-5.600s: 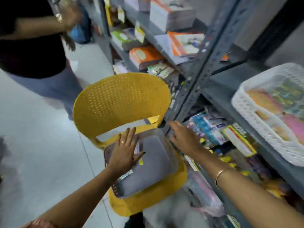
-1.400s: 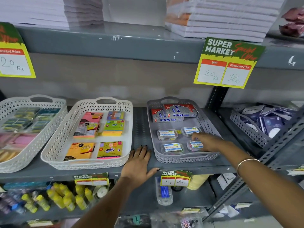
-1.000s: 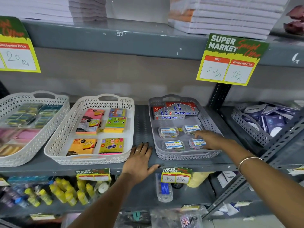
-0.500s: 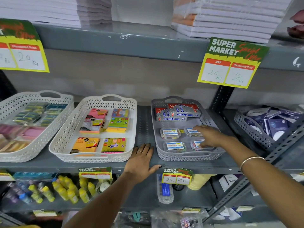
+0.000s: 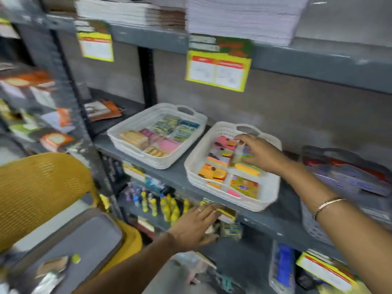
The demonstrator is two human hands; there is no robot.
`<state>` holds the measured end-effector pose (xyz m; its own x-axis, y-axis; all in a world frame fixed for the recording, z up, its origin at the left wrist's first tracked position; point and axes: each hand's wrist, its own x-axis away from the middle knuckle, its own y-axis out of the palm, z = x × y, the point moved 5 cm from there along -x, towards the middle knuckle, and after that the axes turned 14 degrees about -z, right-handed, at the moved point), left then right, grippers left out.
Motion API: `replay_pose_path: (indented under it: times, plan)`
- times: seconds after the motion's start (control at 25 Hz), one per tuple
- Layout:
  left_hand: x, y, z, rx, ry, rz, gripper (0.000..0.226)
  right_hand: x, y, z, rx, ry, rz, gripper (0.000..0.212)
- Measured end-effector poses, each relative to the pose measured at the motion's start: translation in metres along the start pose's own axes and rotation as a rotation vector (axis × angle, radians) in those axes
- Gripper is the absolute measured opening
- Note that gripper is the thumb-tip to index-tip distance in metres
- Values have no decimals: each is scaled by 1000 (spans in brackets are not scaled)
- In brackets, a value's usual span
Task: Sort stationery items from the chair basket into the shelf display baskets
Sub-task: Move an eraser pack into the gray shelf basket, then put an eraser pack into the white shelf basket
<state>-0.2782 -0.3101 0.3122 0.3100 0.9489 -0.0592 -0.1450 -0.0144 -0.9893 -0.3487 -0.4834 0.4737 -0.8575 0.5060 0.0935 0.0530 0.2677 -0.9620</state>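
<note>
The view is blurred by motion. My right hand hovers over the middle white basket of coloured sticky-note pads, fingers loosely apart, nothing clearly held. My left hand is palm down with fingers spread at the front edge of the grey shelf, holding nothing. A grey basket rests on the yellow chair at lower left, with a few blurred items at its near end. Another white basket of pads sits further left. The grey display basket is partly hidden behind my right forearm.
Yellow price tags hang from the upper shelf under stacks of paper. Yellow glue bottles crowd the lower shelf. A dark upright post separates this bay from notebooks on the left shelving.
The view swung left and down, bringing the chair and its basket into sight. My right hand left the grey basket and moved over the sticky-note basket. My left hand slid off the shelf top to its edge.
</note>
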Motion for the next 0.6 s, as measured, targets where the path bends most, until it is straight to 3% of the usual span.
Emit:
replay_pose_path:
  times: [0.36, 0.52, 0.6]
  plan:
    - [245, -5, -206, 46, -637, 37, 55, -188, 114, -245, 9, -296, -165, 55]
    - [336, 36, -249, 160, -867, -6, 64, -229, 154, -307, 132, -311, 70, 54]
    - [374, 66, -262, 198, -963, -24, 59, -241, 195, -339, 166, -368, 99, 53]
